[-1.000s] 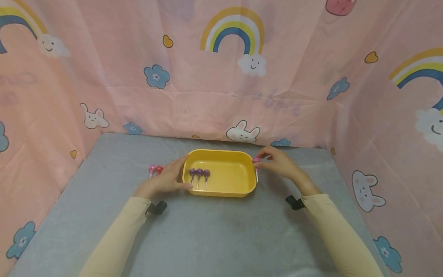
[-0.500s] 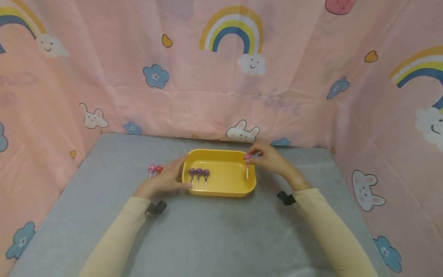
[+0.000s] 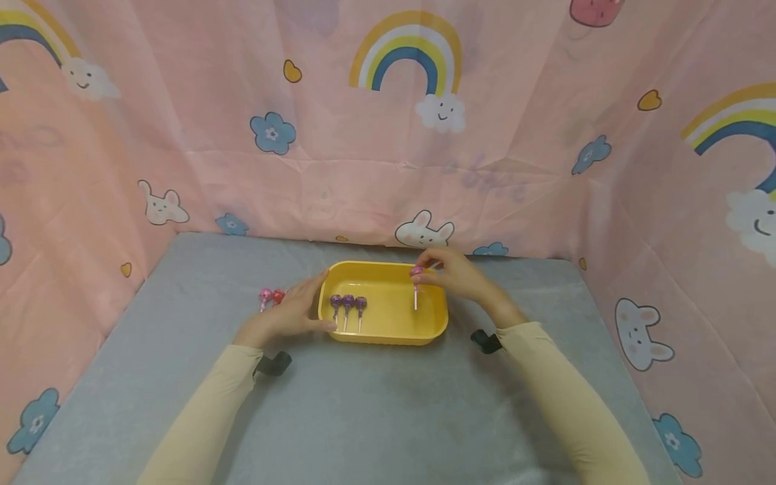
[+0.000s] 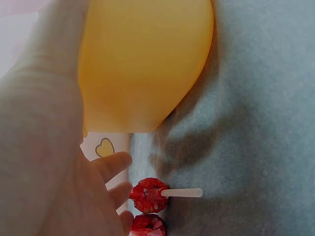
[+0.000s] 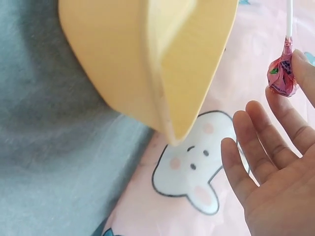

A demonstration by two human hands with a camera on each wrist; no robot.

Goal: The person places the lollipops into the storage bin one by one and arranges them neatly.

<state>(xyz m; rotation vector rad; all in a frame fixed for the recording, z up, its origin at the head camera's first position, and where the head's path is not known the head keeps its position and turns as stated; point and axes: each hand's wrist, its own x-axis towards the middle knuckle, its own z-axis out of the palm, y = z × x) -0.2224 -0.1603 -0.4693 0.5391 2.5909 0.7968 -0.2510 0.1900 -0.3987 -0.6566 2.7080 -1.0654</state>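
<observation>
Over the right half of the yellow tray (image 3: 388,340), the right hand (image 3: 453,273) pinched a pink lollipop (image 3: 415,271) by its head; the left hand (image 3: 295,310), grip apart, touched the tray's left end, near three purple lollipops (image 3: 348,302) inside.

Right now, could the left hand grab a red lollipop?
Probably yes: the left hand is close to a red lollipop, nothing visible between, though it might have to leave the yellow tray.
</observation>
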